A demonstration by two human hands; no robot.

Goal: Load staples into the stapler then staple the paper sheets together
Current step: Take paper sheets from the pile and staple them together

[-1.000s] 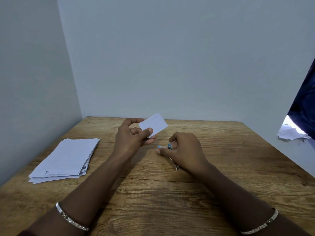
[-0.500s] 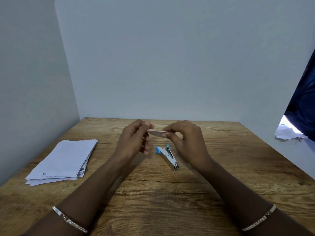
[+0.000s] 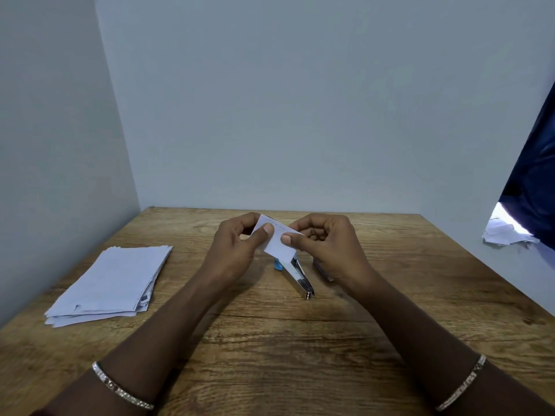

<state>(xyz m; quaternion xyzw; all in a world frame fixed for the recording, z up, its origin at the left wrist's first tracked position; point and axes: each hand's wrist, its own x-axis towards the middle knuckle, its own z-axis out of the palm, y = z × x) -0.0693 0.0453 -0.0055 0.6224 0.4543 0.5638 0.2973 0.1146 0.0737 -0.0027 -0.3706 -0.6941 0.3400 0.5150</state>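
Note:
I hold a small white paper piece [image 3: 277, 241] above the table with both hands, and a short row of staple marks shows along its upper edge. My left hand [image 3: 232, 253] pinches its left side, thumb on top. My right hand [image 3: 327, 249] pinches its right side. Under the paper lies a small silver stapler [image 3: 300, 279] with a blue end, flat on the wooden table [image 3: 270, 340], with no hand touching it. A stack of white paper sheets [image 3: 112, 285] rests at the table's left.
Grey walls close the table on the left, back and right. A small object [image 3: 322, 270] lies half hidden behind my right wrist. Crumpled white paper [image 3: 504, 232] and dark blue cloth [image 3: 534, 181] show through a gap at the right.
My right hand let go of the stapler, which now lies on the table, and rose to the paper piece. Both hands turned the piece so that its face shows toward me.

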